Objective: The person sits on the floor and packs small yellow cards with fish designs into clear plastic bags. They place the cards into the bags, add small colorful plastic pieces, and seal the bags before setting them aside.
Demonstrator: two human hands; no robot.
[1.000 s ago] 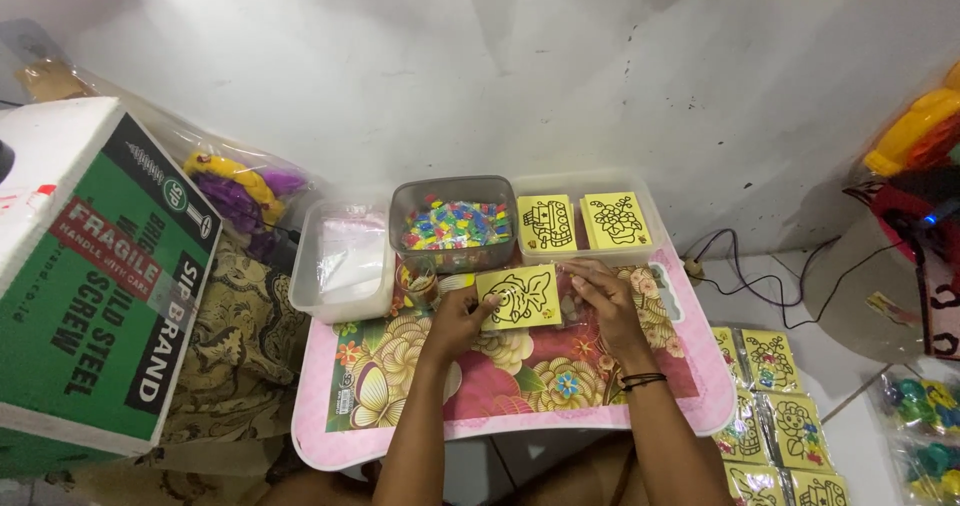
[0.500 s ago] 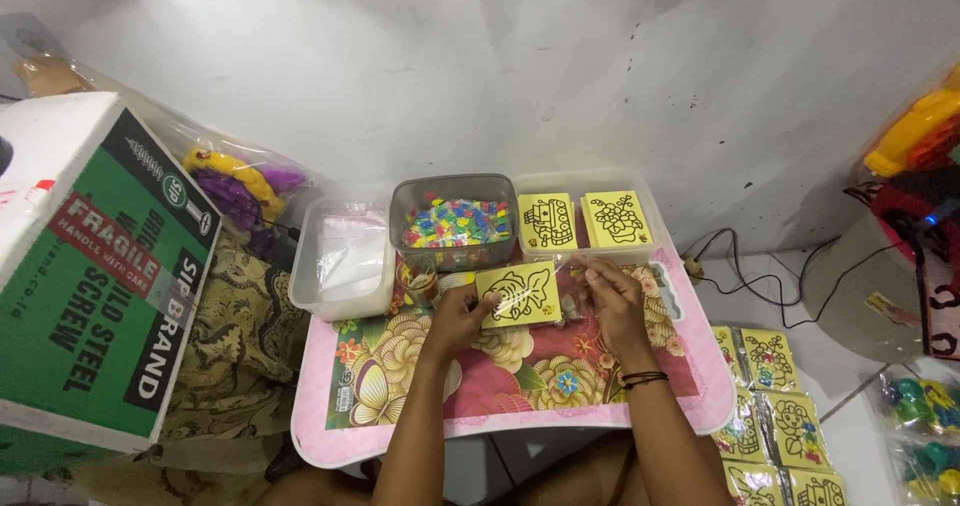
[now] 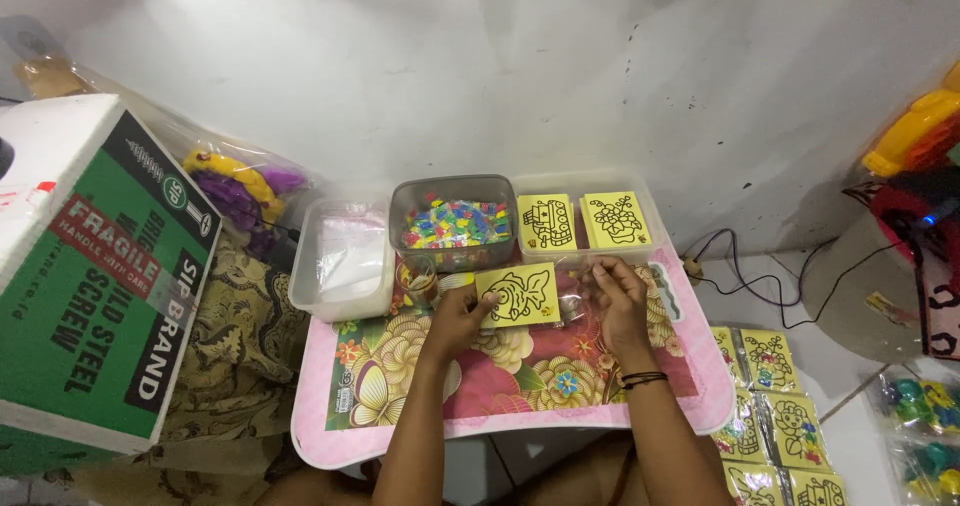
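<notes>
A yellow card with a black line drawing (image 3: 520,295) lies on the pink floral tray table (image 3: 520,386). My left hand (image 3: 458,318) pinches the card's left edge. My right hand (image 3: 615,301) holds what looks like a clear plastic sleeve at the card's right side. Behind the card stand a grey tub of small colourful pieces (image 3: 455,222) and a clear box (image 3: 655,211) holding two more yellow cards (image 3: 580,220).
A white tub with clear bags (image 3: 343,261) stands at the table's back left. A green and white cardboard box (image 3: 90,266) fills the left. Packed yellow cards (image 3: 775,406) lie on the floor at right, near cables (image 3: 760,266) and bagged toys (image 3: 925,426).
Both hands and the yellow card have stayed nearly in place; the card has tilted slightly between my fingers.
</notes>
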